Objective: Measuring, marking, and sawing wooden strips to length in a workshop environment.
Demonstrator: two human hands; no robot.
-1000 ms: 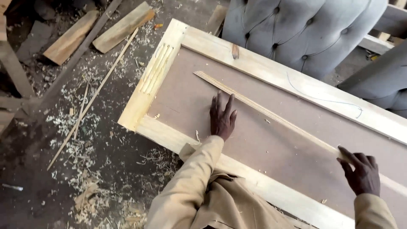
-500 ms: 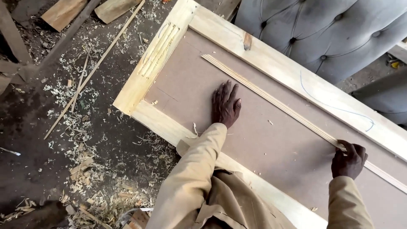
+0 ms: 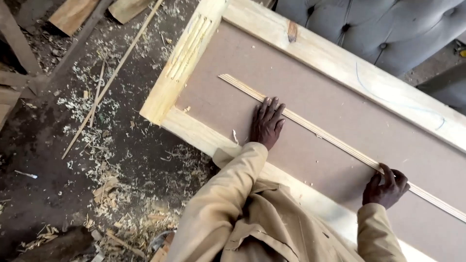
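The left hand (image 3: 266, 122) lies spread flat on the brown panel (image 3: 310, 140) with fingertips against the thin wooden strip (image 3: 330, 138), pinning it, while the right hand (image 3: 386, 187) pinches the strip farther along, keeping it aligned diagonally inside the pale wooden frame (image 3: 340, 68).

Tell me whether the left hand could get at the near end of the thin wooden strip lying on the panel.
Probably yes. The left hand lies flat on the brown panel against the thin strip, and nothing lies on the board between it and the strip's free end.
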